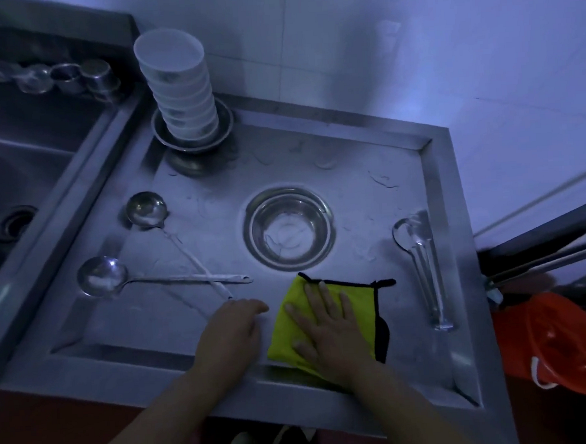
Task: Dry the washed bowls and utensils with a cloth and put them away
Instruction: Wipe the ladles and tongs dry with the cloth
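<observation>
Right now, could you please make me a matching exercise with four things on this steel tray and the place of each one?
Things:
1. yellow cloth
2. stack of white bowls
3. steel bowl
4. tongs

Places:
A. far left corner, standing in a metal dish
B. along the right side of the tray
C. near edge, under the right hand
D. middle of the tray, standing alone

Pairs: 1-C, 2-A, 3-D, 4-B
</observation>
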The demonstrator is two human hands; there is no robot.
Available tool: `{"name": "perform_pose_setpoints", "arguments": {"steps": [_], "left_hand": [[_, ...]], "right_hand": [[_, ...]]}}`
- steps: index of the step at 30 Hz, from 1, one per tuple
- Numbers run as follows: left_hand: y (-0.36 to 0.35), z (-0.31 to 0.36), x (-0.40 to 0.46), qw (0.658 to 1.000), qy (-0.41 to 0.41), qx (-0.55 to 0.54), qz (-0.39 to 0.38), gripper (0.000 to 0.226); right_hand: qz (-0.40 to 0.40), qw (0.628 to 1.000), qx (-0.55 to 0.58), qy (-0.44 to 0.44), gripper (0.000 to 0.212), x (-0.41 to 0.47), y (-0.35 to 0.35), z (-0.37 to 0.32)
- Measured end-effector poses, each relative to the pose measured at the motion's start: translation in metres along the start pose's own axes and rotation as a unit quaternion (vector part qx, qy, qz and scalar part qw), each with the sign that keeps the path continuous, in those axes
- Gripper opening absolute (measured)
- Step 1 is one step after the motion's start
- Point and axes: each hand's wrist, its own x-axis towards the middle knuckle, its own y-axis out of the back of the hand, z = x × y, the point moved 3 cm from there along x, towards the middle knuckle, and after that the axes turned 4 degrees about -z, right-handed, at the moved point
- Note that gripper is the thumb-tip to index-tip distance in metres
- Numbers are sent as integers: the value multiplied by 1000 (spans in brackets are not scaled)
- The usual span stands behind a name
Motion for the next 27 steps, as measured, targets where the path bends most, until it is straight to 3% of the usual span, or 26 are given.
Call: {"name": "perform_pose_setpoints", "arguments": {"steps": [3,13,18,24,27], "left_hand": [[-1,-3,13,998,-35,4,45,31],[-11,-6,45,999,-49,-1,15,39],[-11,-2,53,998,-57,5,11,34],[-8,5,72,999,-41,7,-3,38],[-2,1,94,999,-20,31,8,43]], "right_hand": [[67,997,-28,-28,62,25,5,20],[68,984,-22,-161,63,98,34,102],[65,981,-3,-183,66,74,25,75],[54,989,1,-137,91,9,-4,27],[60,990,-2,-130,79,21,5,39]]}}
